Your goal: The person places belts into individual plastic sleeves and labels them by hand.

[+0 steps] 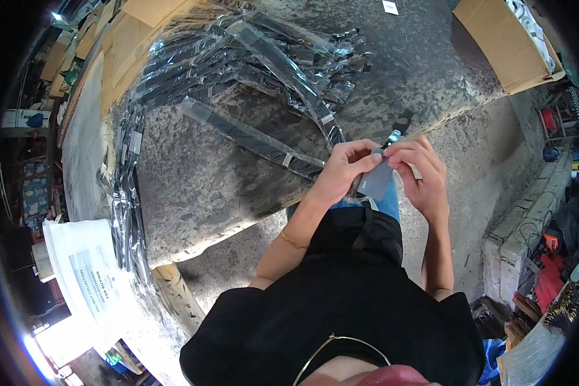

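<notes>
**Small grey card pinched between both hands above the table edge**

Grey card (374, 180), flat and roughly rectangular, held upright in mid-air just off the near edge of the stone table (206, 186). Pinched at its upper corners: left hand (341, 168) at 9 o'clock of the card, thumb and forefinger pressed together on it; right hand (424, 177) at 3 o'clock, fingertips closed on the top edge. Judged step: fingering or readying the card, possibly for a sleeve; next move likely calling for a steady two-handed pinch and careful alignment. At 11 o'clock, a packed strap (251, 138) lying in clear plastic; beyond, at 12 o'clock, a heap of such wrapped straps (251, 58). Cardboard box (505, 42) at 1 o'clock, well apart. White bucket (87, 270) at 8 o'clock.
</notes>
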Tool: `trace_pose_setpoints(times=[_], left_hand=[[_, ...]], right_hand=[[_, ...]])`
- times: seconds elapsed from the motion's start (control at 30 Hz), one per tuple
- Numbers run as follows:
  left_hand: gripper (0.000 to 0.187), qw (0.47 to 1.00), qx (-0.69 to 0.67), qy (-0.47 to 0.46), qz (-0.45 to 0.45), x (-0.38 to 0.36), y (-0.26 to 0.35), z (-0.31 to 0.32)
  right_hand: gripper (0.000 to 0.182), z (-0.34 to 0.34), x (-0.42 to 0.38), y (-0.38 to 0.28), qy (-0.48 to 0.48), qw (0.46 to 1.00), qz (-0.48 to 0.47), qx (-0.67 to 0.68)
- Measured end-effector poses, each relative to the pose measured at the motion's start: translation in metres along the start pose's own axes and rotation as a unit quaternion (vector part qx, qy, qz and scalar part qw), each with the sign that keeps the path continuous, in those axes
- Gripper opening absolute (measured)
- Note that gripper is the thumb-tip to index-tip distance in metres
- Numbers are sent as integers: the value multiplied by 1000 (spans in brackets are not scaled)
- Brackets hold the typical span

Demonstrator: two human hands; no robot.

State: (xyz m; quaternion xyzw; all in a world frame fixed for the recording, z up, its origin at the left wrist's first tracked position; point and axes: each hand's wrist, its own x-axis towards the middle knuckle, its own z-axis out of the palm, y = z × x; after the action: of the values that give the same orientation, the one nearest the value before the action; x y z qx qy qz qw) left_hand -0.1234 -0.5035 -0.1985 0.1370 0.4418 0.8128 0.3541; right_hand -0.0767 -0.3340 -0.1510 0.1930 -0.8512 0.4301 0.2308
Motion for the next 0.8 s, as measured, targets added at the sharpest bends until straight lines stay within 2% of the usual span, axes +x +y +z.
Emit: trace_pose_setpoints(times=[0.03, 0.1, 0.17, 0.23, 0.27, 0.33, 0.37, 0.43, 0.7, 0.8], left_hand=[[22, 1000, -17, 4, -11, 0, 4, 5], [19, 998, -51, 3, -30, 0, 9, 13], [17, 995, -83, 3, -48, -1, 8, 14], [16, 997, -18, 65, -29, -1, 2, 16], [16, 997, -17, 66, -28, -2, 5, 18], [19, 991, 112, 69, -30, -5, 14, 23], [19, 991, 112, 69, -32, -3, 12, 25], [18, 988, 115, 94, 36, 0, 6, 31], [16, 989, 89, 114, 15, 5, -6, 27], [16, 989, 88, 115, 14, 5, -9, 25]], right_hand=[[18, 1, -3, 1, -2, 1000, 2, 2], [17, 3, -9, 2, 46, 992, 82, 83], [16, 5, -11, 0, 54, 989, 100, 96], [15, 6, -13, 1, 62, 985, 115, 108], [15, 8, -14, 2, 73, 980, 132, 132], [14, 8, -15, 4, 85, 973, 151, 156], [14, 6, -13, 3, 81, 975, 144, 149], [13, 3, -11, -1, 77, 977, 141, 142], [18, -5, -11, -11, 48, 986, 161, 25], [19, -8, -9, -11, 31, 990, 139, 1]])
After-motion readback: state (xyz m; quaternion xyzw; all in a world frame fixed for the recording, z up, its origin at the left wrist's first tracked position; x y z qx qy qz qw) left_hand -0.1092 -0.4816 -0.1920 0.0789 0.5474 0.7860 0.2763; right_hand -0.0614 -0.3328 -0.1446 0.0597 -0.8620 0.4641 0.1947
